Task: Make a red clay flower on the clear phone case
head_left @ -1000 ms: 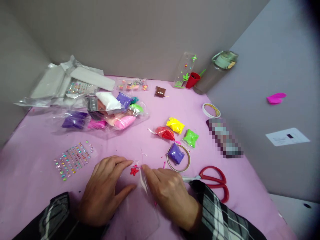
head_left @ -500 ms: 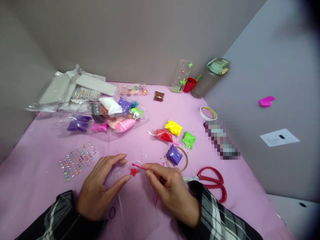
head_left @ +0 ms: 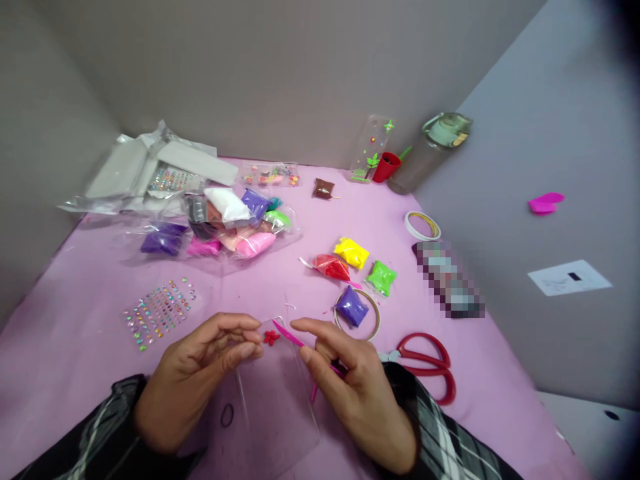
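A small red clay flower [head_left: 271,338] lies near the top of a clear phone case [head_left: 280,413], which rests flat on the cloth. My left hand [head_left: 200,373] is just left of the flower, with thumb and fingers curved and a gap between their tips; nothing shows in them. In my right hand [head_left: 350,387] is a pink modelling tool [head_left: 287,333], its pointed blade angled up and left beside the flower. A second pink stick [head_left: 314,392] shows partly under that hand.
Several clay packets surround a purple packet [head_left: 351,307] on a tape roll [head_left: 376,327]. Red-handled scissors [head_left: 425,360] lie right of my right hand. A gem sticker sheet [head_left: 160,313] is at left, a bagged clay pile [head_left: 225,227] behind. A bottle [head_left: 425,153] stands at the back right.
The pink tool has turned so its broad blade now shows, and my right index finger has lifted off it. My left thumb has drawn up closer to its fingers.
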A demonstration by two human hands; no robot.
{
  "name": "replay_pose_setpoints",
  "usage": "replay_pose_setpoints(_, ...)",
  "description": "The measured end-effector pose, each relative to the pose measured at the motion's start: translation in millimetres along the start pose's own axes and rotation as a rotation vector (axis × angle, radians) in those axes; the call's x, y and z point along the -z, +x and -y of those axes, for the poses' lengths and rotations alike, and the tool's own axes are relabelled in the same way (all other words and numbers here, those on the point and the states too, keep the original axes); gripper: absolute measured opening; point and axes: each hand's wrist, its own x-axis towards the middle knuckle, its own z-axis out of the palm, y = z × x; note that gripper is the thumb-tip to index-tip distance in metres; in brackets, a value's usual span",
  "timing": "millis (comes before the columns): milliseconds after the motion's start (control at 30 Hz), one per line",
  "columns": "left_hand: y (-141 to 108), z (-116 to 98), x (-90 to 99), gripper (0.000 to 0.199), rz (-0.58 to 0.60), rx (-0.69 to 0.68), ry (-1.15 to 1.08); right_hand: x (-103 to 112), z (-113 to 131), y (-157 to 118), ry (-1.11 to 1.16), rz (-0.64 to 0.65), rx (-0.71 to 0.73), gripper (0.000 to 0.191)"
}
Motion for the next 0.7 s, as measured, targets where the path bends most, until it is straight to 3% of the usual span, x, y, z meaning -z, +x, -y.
replay_pose_setpoints(167,0,-1,9.3,0.017,0.158,-0.279,0.458,-13,3,-22,-0.382,-0.083,0.286,0.028)
replay_pose_setpoints(267,1,9,9.7,0.022,0.209,-0.363,0.596,-26,1,-25,-0.513,-0.078,0.360,0.029)
replay_pose_setpoints(467,0,26,8.1,0.027,0.206,-0.324,0.686,-42,-4,-20,-0.572,-0.082,0.352,0.031)
replay_pose_setpoints(700,1,26,6.9,0.029,0.204,-0.295,0.659,-46,-8,-21,-0.573,-0.039,0.296,0.032)
